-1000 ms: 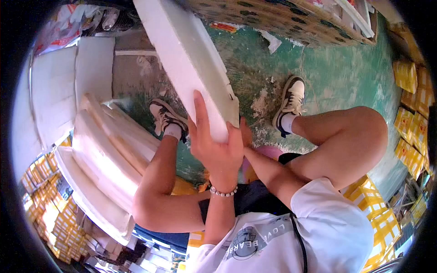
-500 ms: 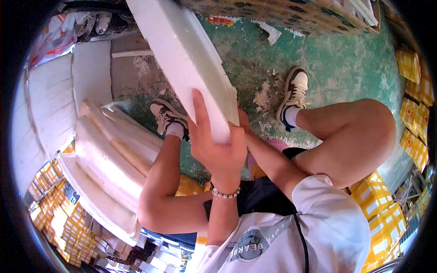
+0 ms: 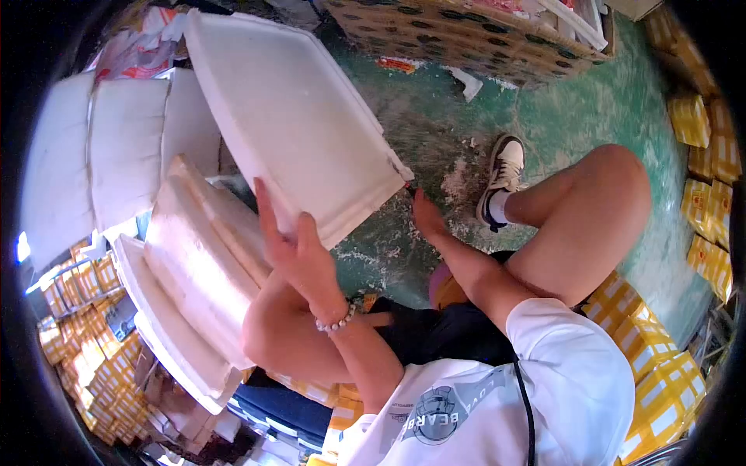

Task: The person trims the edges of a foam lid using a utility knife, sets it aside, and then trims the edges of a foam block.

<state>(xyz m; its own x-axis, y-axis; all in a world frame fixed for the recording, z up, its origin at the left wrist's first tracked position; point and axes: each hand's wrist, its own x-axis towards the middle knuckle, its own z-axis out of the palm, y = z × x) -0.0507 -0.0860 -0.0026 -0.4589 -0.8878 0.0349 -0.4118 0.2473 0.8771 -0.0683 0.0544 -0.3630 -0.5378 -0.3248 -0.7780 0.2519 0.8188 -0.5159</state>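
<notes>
A large white foam box lid (image 3: 280, 116) tilts in front of me, its broad recessed face and raised rim showing. My left hand (image 3: 299, 260), with a bead bracelet on the wrist, grips the lid's near left corner, fingers along the edge. My right hand (image 3: 427, 216) is closed beside the lid's right corner, at or just below the edge. Something small, dark and reddish shows at its fingertips; I cannot make out what it is. More white foam pieces (image 3: 206, 225) lean together next to my left knee.
Stacked white foam boxes (image 3: 128, 147) stand at the left. A cardboard carton (image 3: 443, 39) holding white pieces is ahead. Yellow-and-white taped boxes (image 3: 649, 380) are piled on both sides. White scraps lie on the worn green floor (image 3: 583, 109).
The lid has turned from nearly edge-on to showing its broad face. My left hand has moved left and my right hand has come into fuller view at the corner.
</notes>
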